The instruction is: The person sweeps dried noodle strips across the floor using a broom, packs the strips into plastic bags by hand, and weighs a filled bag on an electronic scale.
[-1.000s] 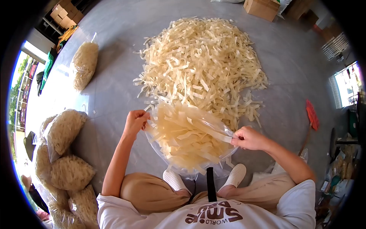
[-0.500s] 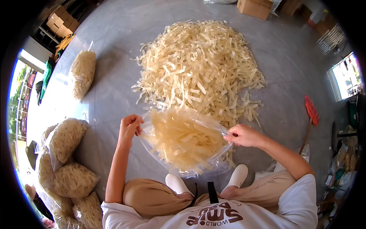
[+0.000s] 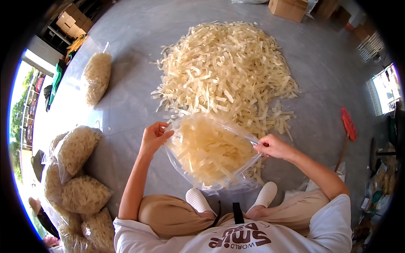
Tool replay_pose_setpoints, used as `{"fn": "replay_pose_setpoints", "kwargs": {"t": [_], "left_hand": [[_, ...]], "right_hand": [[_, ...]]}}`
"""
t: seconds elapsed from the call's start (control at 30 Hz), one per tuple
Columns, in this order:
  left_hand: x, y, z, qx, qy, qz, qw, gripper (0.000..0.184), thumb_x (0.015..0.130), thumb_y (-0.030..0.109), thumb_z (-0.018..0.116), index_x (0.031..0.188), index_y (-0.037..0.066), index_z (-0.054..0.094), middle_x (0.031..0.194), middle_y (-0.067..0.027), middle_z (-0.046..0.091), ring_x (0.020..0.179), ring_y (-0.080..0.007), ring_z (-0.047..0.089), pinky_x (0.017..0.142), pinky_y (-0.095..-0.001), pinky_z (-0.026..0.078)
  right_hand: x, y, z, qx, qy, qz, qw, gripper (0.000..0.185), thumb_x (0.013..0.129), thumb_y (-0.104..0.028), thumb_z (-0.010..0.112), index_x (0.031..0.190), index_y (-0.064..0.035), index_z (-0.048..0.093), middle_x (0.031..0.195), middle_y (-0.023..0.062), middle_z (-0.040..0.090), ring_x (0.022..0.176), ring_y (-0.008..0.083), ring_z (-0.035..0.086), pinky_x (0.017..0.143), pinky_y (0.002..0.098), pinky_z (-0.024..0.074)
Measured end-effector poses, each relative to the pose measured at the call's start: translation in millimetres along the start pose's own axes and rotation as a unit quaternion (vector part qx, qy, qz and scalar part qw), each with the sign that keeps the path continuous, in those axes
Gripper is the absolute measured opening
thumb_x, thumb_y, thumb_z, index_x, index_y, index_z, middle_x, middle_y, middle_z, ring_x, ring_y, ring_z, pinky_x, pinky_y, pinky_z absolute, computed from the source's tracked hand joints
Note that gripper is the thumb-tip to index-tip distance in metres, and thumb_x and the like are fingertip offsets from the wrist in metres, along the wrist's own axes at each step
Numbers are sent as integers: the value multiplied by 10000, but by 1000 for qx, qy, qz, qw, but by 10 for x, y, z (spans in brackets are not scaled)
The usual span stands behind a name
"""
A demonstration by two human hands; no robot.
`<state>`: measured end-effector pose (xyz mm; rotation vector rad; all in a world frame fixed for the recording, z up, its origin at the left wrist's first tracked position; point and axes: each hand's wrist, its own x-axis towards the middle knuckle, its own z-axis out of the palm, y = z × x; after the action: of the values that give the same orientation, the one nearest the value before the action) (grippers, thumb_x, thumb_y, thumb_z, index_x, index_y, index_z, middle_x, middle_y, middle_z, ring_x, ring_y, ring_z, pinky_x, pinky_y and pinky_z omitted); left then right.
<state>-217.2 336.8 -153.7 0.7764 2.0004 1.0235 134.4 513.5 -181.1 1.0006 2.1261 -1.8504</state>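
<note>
A clear plastic bag (image 3: pixel 185 173), its mouth spread wide, is between my hands, with pale yellow flat strips (image 3: pixel 213 149) inside. My left hand (image 3: pixel 154 138) has the left side of the rim at its thumb and fingertips; the film there is hard to make out. On the opposite side, my right hand (image 3: pixel 272 146) pinches the rim between thumb and fingers. Just beyond the bag, a large heap of the same loose strips (image 3: pixel 228 67) covers the floor.
Several filled clear bags (image 3: pixel 85 194) are piled at the left, and another filled bag (image 3: pixel 97 78) stands farther back. A red broom-like tool (image 3: pixel 349 124) lies at the right. Cardboard boxes (image 3: pixel 287 9) are at the back. My white shoes (image 3: pixel 198 200) are close below the bag.
My left hand has shifted, its thumb and index finger now looking more spread at the rim. The strips sit lower and more settled in the bag. The whole view has moved slightly.
</note>
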Motion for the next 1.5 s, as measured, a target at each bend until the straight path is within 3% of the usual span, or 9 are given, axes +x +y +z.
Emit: {"fn": "replay_pose_setpoints", "kwargs": {"t": [0.13, 0.23, 0.33, 0.47, 0.6, 0.87, 1.0, 1.4, 1.5], "left_hand": [[-16, 17, 47, 83, 86, 123, 985, 190, 682, 58, 719, 830, 32, 604, 683, 6, 534, 577, -80, 481, 529, -224, 407], [-64, 212, 98, 288, 204, 398, 847, 173, 653, 63, 733, 792, 59, 631, 640, -51, 535, 544, -179, 489, 535, -305, 412], [-252, 393, 272, 298, 73, 211, 928, 103, 697, 125, 712, 754, 58, 659, 572, -79, 557, 500, -227, 518, 536, -349, 435], [-136, 159, 428, 470, -11, 113, 875, 137, 761, 180, 633, 808, 62, 684, 664, -153, 618, 640, -305, 605, 620, -402, 483], [-83, 26, 451, 463, -27, 113, 879, 154, 756, 178, 631, 815, 44, 674, 681, -146, 629, 677, -314, 606, 637, -413, 482], [-23, 150, 237, 141, -30, 75, 987, 98, 771, 56, 624, 735, -33, 601, 502, -20, 511, 451, -50, 443, 449, -220, 367], [-55, 243, 232, 67, -24, 69, 995, 111, 787, 66, 612, 756, -39, 600, 479, -10, 506, 430, -51, 433, 436, -231, 361], [-189, 441, 200, 170, -80, 96, 978, 171, 736, 91, 703, 657, -15, 595, 472, 32, 454, 441, -19, 377, 417, -211, 291], [-176, 447, 132, 188, 17, 114, 975, 217, 713, 123, 731, 622, -7, 584, 483, 23, 469, 445, -42, 372, 434, -216, 309]], "right_hand": [[-5, 13, -26, 28, 23, 12, 999, 302, 882, -246, 564, 692, -11, 582, 567, -19, 515, 478, 54, 467, 438, 226, 382], [15, 39, -32, 35, 24, 16, 999, 303, 883, -234, 560, 676, -13, 572, 555, -23, 502, 481, 50, 452, 442, 224, 367], [10, 16, -32, 28, 21, 17, 999, 303, 883, -227, 556, 666, -16, 562, 546, -25, 491, 485, 50, 444, 447, 227, 361], [-7, 1, -33, 9, 23, 12, 1000, 299, 881, -222, 556, 667, -13, 562, 547, -22, 492, 486, 51, 447, 449, 228, 363], [-31, -26, -34, 3, 20, 5, 1000, 291, 880, -220, 559, 681, -7, 567, 553, -19, 500, 487, 52, 449, 451, 228, 365], [-8, 34, -42, 10, 16, 9, 1000, 288, 882, -224, 559, 697, -3, 574, 566, -14, 513, 492, 50, 457, 455, 226, 373], [2, 25, -46, -7, 19, 12, 1000, 290, 872, -235, 571, 702, 0, 583, 567, -7, 527, 493, 58, 477, 459, 230, 386], [-39, -99, -62, -105, 31, 1, 994, 343, 845, -275, 597, 637, -5, 559, 506, 29, 525, 456, 84, 485, 441, 268, 371], [-45, -115, -66, -117, 31, 6, 993, 343, 847, -274, 597, 633, -9, 559, 508, 29, 531, 450, 84, 477, 439, 264, 367]]}}
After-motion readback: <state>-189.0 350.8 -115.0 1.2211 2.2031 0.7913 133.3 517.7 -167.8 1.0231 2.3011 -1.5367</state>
